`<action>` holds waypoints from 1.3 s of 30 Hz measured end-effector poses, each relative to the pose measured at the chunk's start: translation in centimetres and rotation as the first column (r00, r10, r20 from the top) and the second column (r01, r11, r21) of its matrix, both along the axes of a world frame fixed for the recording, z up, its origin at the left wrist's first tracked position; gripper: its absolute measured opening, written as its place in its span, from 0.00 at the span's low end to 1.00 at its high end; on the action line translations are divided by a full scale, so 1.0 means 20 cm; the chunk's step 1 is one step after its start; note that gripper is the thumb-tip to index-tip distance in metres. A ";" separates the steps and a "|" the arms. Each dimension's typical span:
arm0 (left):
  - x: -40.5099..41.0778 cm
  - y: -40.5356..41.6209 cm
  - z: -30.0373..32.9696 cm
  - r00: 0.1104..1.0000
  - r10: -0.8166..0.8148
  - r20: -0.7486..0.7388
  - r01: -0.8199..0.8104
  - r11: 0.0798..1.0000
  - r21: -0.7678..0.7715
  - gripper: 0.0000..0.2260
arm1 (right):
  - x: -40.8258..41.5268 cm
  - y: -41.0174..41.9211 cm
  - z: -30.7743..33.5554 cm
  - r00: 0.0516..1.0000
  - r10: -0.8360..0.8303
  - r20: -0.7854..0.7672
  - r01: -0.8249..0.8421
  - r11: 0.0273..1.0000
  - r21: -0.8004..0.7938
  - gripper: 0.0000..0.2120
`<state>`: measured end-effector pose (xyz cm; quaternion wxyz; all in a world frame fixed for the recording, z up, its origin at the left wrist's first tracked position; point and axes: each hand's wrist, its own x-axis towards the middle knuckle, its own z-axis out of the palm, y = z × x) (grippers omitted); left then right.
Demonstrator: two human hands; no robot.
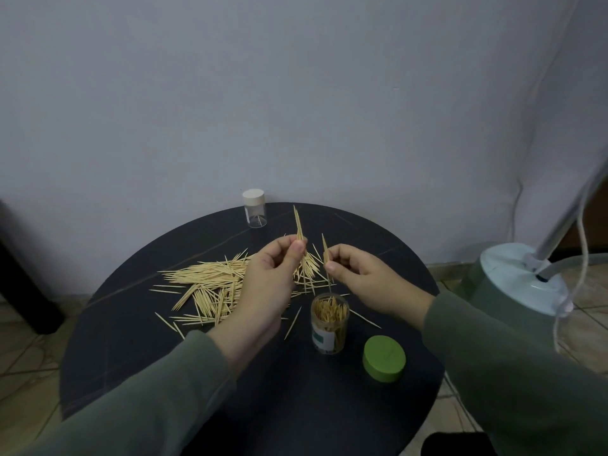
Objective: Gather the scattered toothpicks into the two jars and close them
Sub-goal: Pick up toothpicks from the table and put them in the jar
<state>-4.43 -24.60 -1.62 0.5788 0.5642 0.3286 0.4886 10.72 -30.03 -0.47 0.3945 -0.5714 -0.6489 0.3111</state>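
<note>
Scattered toothpicks lie in a pile on the round black table, left of centre. My left hand pinches a small upright bundle of toothpicks above the pile. My right hand pinches a few toothpicks, also upright, above an open clear jar that is mostly full of toothpicks. The jar's green lid rests on the table to its right. A second clear jar with a white lid on it stands at the table's far edge, nearly empty.
A pale grey wall stands right behind the table. The light-green base of a standing appliance, with a pole and cords, sits on the tiled floor at the right. A dark piece of furniture stands at the left.
</note>
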 end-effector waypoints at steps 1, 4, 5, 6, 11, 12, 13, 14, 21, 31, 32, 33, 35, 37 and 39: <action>0.01 -0.01 0.00 1.000 -0.017 0.011 0.017 1.000 -0.007 0.06 | 0.00 0.00 0.00 1.000 0.011 -0.007 -0.011 1.000 -0.004 0.07; 0.03 -0.04 -0.02 0.999 -0.051 0.007 0.052 0.999 -0.018 0.07 | 0.00 -0.01 0.00 0.999 0.036 -0.017 -0.036 0.999 -0.022 0.07; 0.03 -0.06 -0.03 0.998 -0.058 -0.009 0.058 0.998 -0.026 0.07 | 0.01 -0.01 0.00 0.999 0.044 -0.021 -0.045 0.998 -0.035 0.06; 0.04 -0.06 -0.04 0.998 -0.066 -0.018 0.065 0.997 -0.039 0.07 | 0.01 -0.01 0.00 0.998 0.052 -0.023 -0.053 0.997 -0.053 0.06; 0.04 -0.08 -0.10 0.996 -0.092 -0.011 0.090 0.989 -0.119 0.07 | 0.03 -0.01 0.00 0.997 0.070 0.038 -0.063 0.986 -0.157 0.06; 0.03 -0.08 -0.10 0.995 -0.100 -0.007 0.098 0.987 -0.126 0.07 | 0.04 -0.02 0.00 0.996 0.078 0.044 -0.069 0.983 -0.169 0.07; 0.03 -0.08 -0.11 0.994 -0.113 0.000 0.112 0.985 -0.128 0.07 | 0.05 -0.02 0.00 0.995 0.089 0.043 -0.080 0.981 -0.179 0.07; 0.02 -0.08 -0.11 0.992 -0.129 0.007 0.129 0.984 -0.123 0.06 | 0.05 -0.03 0.01 0.994 0.099 0.045 -0.089 0.978 -0.188 0.07; -0.02 -0.10 -0.15 0.980 -0.199 0.016 0.199 0.967 -0.159 0.08 | 0.09 -0.05 0.00 0.987 0.111 0.118 -0.084 0.974 -0.210 0.03; -0.01 -0.15 -0.10 0.979 -0.183 0.087 0.197 0.961 -0.196 0.12 | 0.13 -0.07 0.03 0.968 0.121 0.218 -0.074 0.974 -0.213 0.04; -0.01 -0.16 -0.10 0.979 -0.184 0.085 0.198 0.960 -0.200 0.13 | 0.13 -0.07 0.03 0.970 0.120 0.213 -0.075 0.975 -0.210 0.05; -0.01 -0.17 -0.09 0.979 -0.185 0.089 0.200 0.958 -0.204 0.14 | 0.13 -0.07 0.04 0.971 0.118 0.206 -0.074 0.976 -0.207 0.07; -0.01 -0.16 -0.07 0.977 -0.189 0.103 0.207 0.957 -0.205 0.13 | 0.13 -0.07 0.06 0.975 0.108 0.192 -0.066 0.975 -0.211 0.12; -0.01 -0.16 -0.07 0.974 -0.195 0.115 0.215 0.954 -0.208 0.12 | 0.12 -0.08 0.07 0.975 0.112 0.191 -0.064 0.968 -0.244 0.19; -0.02 -0.16 -0.08 0.970 -0.217 0.110 0.237 0.947 -0.218 0.14 | 0.12 -0.08 0.06 0.963 0.139 0.231 -0.072 0.959 -0.276 0.26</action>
